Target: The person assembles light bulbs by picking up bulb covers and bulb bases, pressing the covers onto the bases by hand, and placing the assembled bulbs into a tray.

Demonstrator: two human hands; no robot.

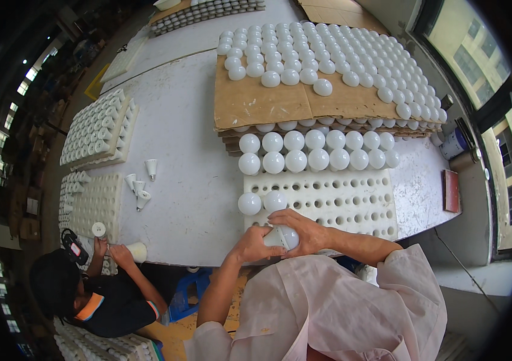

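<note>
Close to my body, both hands hold one light bulb [291, 238], which is tilted on its side. My left hand [251, 244] is closed round its white base. My right hand [305, 231] curls over the frosted dome from the other side. Just beyond my hands lies a white foam tray [352, 224] with rows of round holes. Two finished-looking bulbs [250, 203] stand at its left, and two full rows of bulbs [295, 161] fill its far part.
Behind the tray, stacked cardboard sheets [262, 108] carry many bulbs. Loose bulb bases [150, 169] lie on the white table [183, 120], left of centre. Foam trays of bases [96, 135] stand farther left. A co-worker [102, 307] at the lower left handles a base. A red box [450, 191] sits at right.
</note>
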